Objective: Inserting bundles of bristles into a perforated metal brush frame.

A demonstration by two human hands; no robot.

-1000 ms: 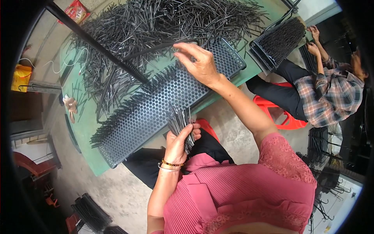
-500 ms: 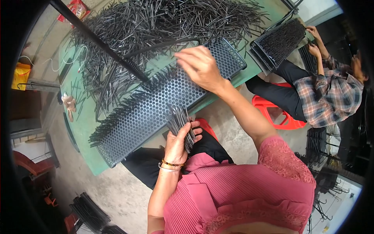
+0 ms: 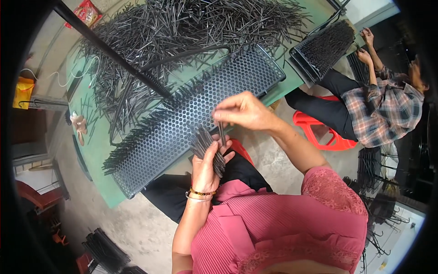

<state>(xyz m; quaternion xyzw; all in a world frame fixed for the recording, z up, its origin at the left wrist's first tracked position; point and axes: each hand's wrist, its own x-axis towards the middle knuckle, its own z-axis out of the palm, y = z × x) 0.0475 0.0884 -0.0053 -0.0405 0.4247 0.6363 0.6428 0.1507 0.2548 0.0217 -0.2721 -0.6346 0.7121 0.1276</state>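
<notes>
My left hand (image 3: 207, 169) is closed round a bundle of thin dark sticks (image 3: 206, 148), held upright in front of my lap. Just above it, my right hand (image 3: 246, 111) pinches a dark stick (image 3: 221, 132) at the bundle's right side; whether it is one or a few I cannot tell. Beyond both hands lies a long metal rack (image 3: 166, 137), its top full of round holes. Rows of similar sticks (image 3: 141, 130) stand in the holes along its far edge, and the near rows of holes are bare.
A large heap of loose dark sticks (image 3: 191, 27) covers the far part of the green table (image 3: 102, 182). A black bar (image 3: 109, 50) slants across to the rack. At the right a person (image 3: 378, 105) sits on a red stool (image 3: 315, 130) beside a second, filled rack (image 3: 326, 48).
My right hand has come back from the rack's far rows to the bundle and now pinches a stick there. My left hand stays nearly in place with the bundle.
</notes>
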